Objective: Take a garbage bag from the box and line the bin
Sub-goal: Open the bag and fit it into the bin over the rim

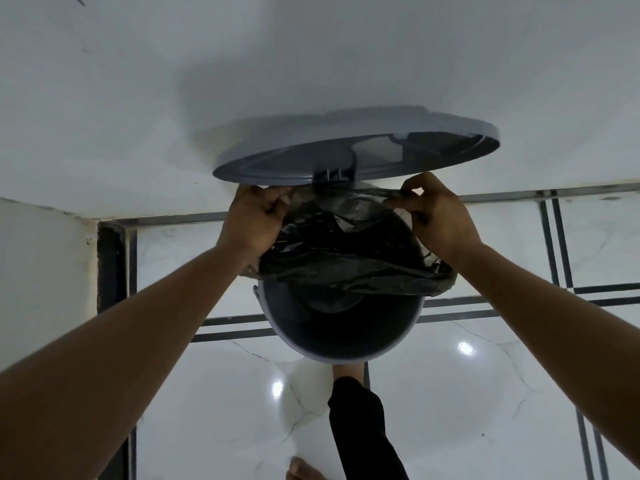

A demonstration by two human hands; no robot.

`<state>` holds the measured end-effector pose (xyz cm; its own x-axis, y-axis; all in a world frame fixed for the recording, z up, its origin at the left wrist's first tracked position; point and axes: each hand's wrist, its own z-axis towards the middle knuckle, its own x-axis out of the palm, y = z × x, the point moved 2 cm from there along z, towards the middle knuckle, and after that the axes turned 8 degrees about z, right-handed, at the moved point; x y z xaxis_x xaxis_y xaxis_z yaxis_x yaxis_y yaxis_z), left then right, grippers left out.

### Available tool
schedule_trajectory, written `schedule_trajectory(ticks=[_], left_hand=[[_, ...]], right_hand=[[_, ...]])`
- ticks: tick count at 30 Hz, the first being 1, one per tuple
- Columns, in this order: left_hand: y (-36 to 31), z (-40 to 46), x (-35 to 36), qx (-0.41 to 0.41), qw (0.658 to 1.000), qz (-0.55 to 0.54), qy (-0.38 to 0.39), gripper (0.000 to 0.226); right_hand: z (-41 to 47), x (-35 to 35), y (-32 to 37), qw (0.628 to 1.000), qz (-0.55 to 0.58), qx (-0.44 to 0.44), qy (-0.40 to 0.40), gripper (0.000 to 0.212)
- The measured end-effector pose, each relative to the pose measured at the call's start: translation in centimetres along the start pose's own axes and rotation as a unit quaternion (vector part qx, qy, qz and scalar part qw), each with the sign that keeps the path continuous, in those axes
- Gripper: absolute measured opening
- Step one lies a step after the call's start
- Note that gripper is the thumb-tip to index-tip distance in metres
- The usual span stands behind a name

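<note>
- The bin (341, 327) is a grey round pedal type standing on the floor (485, 393) near a white wall (138, 81), seen from straight above.
- Its lid (284, 147) stands raised on the far side, tilted up towards the wall, with the hinge at the back edge of the rim.
- The garbage bag (346, 258) is black and thin — crumpled across the far half of the bin's mouth, partly hanging down inside, while the near half of the rim is bare grey plastic.
- The left hand (256, 220) has its grip clamped on the bag's edge at the far left of the rim, fingers curled round the gathered plastic just under the lid.
- The right hand (440, 216) pinches the bag's edge at the far right of the rim, thumb and fingers closed on a stretched strip of film that runs between the two hands.
- A fold of the bag drapes over the right side of the rim, bunched just below the right wrist.
- A leg in a black trouser (360, 424) reaches to the foot of the bin; whether the foot presses a pedal is hidden by the bin itself.
- Bare toes (304, 471) of the other foot show at the bottom edge.
- The floor is glossy white marble-look tile with dark double border lines, and bright lights are mirrored in it.
</note>
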<state>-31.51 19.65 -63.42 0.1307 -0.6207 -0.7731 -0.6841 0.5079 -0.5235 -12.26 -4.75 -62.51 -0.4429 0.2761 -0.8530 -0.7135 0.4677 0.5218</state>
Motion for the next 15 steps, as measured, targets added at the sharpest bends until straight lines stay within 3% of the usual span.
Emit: schedule_trajectory(ticks=[2, 7, 9, 11, 13, 15], left_hand=[[0.6, 0.4, 0.0, -0.013, 0.997, 0.058, 0.045, 0.039], [1.9, 1.0, -0.8, 0.013, 0.949, 0.242, 0.203, 0.054], [3.0, 0.1, -0.8, 0.035, 0.944, 0.251, 0.210, 0.058], [4.1, -0.9, -0.9, 0.026, 0.974, 0.168, 0.149, 0.047], [4.6, -2.1, -1.0, -0.035, 0.992, 0.071, 0.094, 0.038], [4.4, -3.3, -0.7, -0.157, 0.977, -0.016, 0.141, 0.033]], right_hand=[[0.7, -0.2, 0.0, 0.997, -0.077, -0.009, 0.029, 0.043], [1.7, 0.6, 0.2, 0.970, -0.112, 0.124, 0.175, 0.028], [1.7, 0.8, -0.3, 0.952, -0.071, 0.161, 0.250, 0.038], [1.5, 0.5, -1.0, 0.935, 0.042, 0.219, 0.277, 0.052], [0.7, 0.0, -1.7, 0.880, 0.217, 0.327, 0.268, 0.052], [-0.8, -0.3, -2.3, 0.774, 0.378, 0.455, 0.224, 0.028]])
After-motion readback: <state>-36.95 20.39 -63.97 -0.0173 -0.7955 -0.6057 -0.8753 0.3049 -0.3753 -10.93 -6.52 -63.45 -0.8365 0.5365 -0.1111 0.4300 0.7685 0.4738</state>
